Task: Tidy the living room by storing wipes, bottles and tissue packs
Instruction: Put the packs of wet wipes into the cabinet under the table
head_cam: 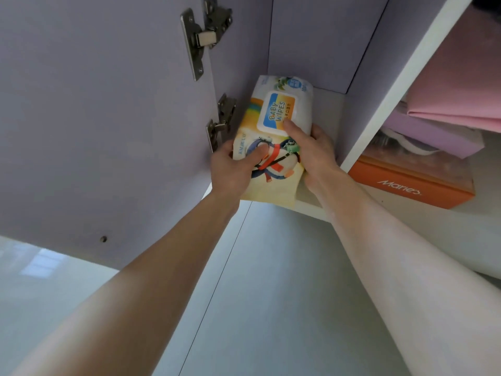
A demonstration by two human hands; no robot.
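Note:
A yellow and white pack of baby wipes [273,131] with a penguin picture and a blue-orange lid label lies lengthwise on the white floor of an open cabinet compartment [329,115]. Its near end hangs over the shelf's front edge. My left hand [234,169] grips the pack's left near side, thumb on the penguin picture. My right hand [311,150] holds the right side, thumb pressed on the lid's corner. Both forearms reach up from below.
The lilac cabinet door [95,118] stands open at the left with two metal hinges [206,39]. A white divider [401,85] separates the neighbouring compartment, which holds an orange box [414,183], pink and purple folded items [455,104]. Glossy white cabinet fronts [271,294] lie below.

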